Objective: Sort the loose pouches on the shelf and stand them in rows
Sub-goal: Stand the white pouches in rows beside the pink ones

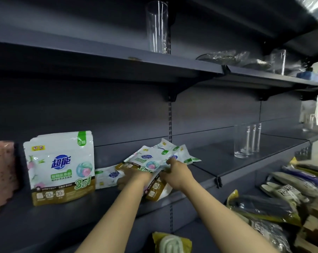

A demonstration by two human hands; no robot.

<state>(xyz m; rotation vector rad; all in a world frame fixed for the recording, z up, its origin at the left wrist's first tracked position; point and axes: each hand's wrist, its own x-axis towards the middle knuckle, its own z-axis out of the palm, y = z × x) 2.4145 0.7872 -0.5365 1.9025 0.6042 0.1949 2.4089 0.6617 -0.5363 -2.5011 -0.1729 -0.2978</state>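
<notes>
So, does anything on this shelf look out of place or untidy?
Yes. Right of the standing pouches, loose pouches lie tilted and overlapping in a heap. Left hand and right hand hold some of them.

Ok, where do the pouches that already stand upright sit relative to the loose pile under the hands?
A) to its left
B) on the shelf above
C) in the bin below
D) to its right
A: the upright pouches stand on the same shelf to the left of the loose pile, which the left hand and right hand are handling.
</notes>
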